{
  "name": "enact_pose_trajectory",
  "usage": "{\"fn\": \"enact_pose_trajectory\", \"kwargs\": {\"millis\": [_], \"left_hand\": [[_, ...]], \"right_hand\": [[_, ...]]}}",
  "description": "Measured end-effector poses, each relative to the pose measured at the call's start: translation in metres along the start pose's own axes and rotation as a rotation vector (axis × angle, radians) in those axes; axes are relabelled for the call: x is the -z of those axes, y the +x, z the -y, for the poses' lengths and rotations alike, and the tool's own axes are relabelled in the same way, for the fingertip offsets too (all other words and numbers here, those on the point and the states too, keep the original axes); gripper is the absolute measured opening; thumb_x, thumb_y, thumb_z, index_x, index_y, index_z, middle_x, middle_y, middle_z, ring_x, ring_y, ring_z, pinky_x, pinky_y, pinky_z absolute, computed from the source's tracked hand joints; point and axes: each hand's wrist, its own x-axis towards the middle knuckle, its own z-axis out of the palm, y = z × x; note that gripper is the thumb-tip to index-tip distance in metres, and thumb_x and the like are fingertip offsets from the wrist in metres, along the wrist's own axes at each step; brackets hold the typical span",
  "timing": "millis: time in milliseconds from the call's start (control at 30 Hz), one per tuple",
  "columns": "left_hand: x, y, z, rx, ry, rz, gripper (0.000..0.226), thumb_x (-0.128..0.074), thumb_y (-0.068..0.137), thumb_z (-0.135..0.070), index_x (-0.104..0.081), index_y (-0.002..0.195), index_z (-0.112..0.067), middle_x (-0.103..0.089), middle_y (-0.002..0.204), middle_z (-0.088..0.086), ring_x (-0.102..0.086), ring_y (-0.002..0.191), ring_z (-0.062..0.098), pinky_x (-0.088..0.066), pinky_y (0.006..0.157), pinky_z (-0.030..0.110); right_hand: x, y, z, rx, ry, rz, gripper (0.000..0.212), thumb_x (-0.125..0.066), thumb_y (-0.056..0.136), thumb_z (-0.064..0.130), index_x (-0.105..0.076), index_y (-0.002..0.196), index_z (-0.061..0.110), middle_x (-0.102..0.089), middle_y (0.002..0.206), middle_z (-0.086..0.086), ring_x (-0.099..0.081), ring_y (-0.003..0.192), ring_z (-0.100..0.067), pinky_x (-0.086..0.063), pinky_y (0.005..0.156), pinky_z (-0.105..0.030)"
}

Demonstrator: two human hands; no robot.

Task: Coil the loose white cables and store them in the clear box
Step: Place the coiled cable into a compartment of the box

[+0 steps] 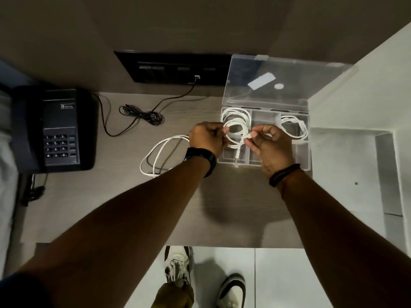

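- Your left hand (208,138) is curled into a fist around one side of a looped white cable (238,132), thumb and forefinger pinching the strand.
- Your right hand (270,142) pinches the same cable's small white plug end between its fingertips (253,134), the other fingers curled loosely.
- The loop hangs between both hands, above the front left part of the clear plastic compartment box (309,152), whose lid (278,81) stands open against the wall.
- One coiled white cable (235,114) lies in the back left compartment; another coiled white cable (295,127) sits in the right compartment.
- A loose white cable (155,154) lies in wide loops on the pale wooden desk (124,196), just left of your left wrist and partly hidden by it.
- A black desk telephone (55,130) sits at the desk's left end, with a tangled thin black cord (142,116) beside it.
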Motion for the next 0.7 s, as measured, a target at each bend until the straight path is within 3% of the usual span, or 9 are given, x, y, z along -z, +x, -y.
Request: {"fn": "enact_pose_trajectory", "kwargs": {"millis": [100,200,333,400,467,600,700], "left_hand": [[-0.001,0.002,0.007,-0.059,0.033,-0.004,0.009,-0.070,0.080,-0.006,-0.073,0.087,-0.002,-0.066,0.069,0.008,-0.066,0.062,0.027,-0.060,0.070,0.045],[0.000,-0.001,0.013,-0.180,0.204,0.030,0.013,-0.071,0.080,-0.012,-0.075,0.091,-0.006,-0.071,0.088,0.015,-0.068,0.078,0.033,-0.057,0.077,0.042],[0.010,-0.005,0.012,-0.293,0.420,0.028,0.015,-0.073,0.076,-0.025,-0.074,0.092,-0.026,-0.075,0.086,0.004,-0.068,0.083,0.027,-0.056,0.076,0.037],[0.015,-0.008,0.010,-0.361,0.552,0.029,0.019,-0.071,0.077,-0.033,-0.067,0.095,-0.033,-0.074,0.084,0.000,-0.067,0.082,0.026,-0.055,0.072,0.037],[0.017,-0.009,0.010,-0.450,0.669,0.054,0.022,-0.067,0.080,-0.037,-0.065,0.101,-0.031,-0.072,0.087,0.003,-0.064,0.085,0.027,-0.054,0.071,0.037],[0.020,-0.013,0.015,-0.694,0.883,0.066,0.024,-0.058,0.087,-0.035,-0.072,0.098,-0.019,-0.069,0.095,0.006,-0.049,0.094,0.031,-0.043,0.071,0.037],[0.023,-0.015,0.021,-0.769,1.025,-0.037,0.021,-0.062,0.084,-0.037,-0.075,0.093,-0.023,-0.061,0.103,0.010,-0.048,0.096,0.034,-0.038,0.074,0.040]], "right_hand": [[0.002,0.000,-0.002,0.079,-0.131,0.027,0.024,-0.053,0.088,-0.009,-0.056,0.077,0.011,-0.062,0.082,-0.008,-0.064,0.080,-0.017,-0.058,0.069,-0.020],[0.005,-0.001,-0.008,0.193,-0.369,0.009,0.020,-0.057,0.087,-0.006,-0.060,0.079,0.013,-0.066,0.083,-0.009,-0.066,0.077,-0.016,-0.057,0.071,-0.023],[0.009,-0.005,-0.014,0.379,-0.685,-0.008,0.011,-0.065,0.084,0.006,-0.068,0.093,0.011,-0.071,0.089,-0.005,-0.065,0.079,-0.015,-0.051,0.073,-0.021],[0.010,-0.006,-0.017,0.429,-0.792,-0.008,0.012,-0.066,0.084,0.011,-0.070,0.096,0.013,-0.073,0.092,-0.007,-0.066,0.082,-0.019,-0.053,0.075,-0.029],[0.009,-0.007,-0.020,0.467,-0.914,-0.036,0.014,-0.067,0.084,0.018,-0.071,0.097,0.016,-0.073,0.088,-0.011,-0.064,0.086,-0.027,-0.052,0.077,-0.037],[0.008,-0.012,-0.020,0.565,-1.049,-0.072,0.015,-0.069,0.082,0.018,-0.074,0.096,0.016,-0.072,0.081,-0.013,-0.058,0.095,-0.029,-0.048,0.080,-0.035],[0.008,-0.013,-0.019,0.644,-1.150,-0.005,0.013,-0.066,0.082,0.010,-0.075,0.091,0.013,-0.074,0.089,-0.009,-0.054,0.100,-0.032,-0.047,0.082,-0.041]]}}
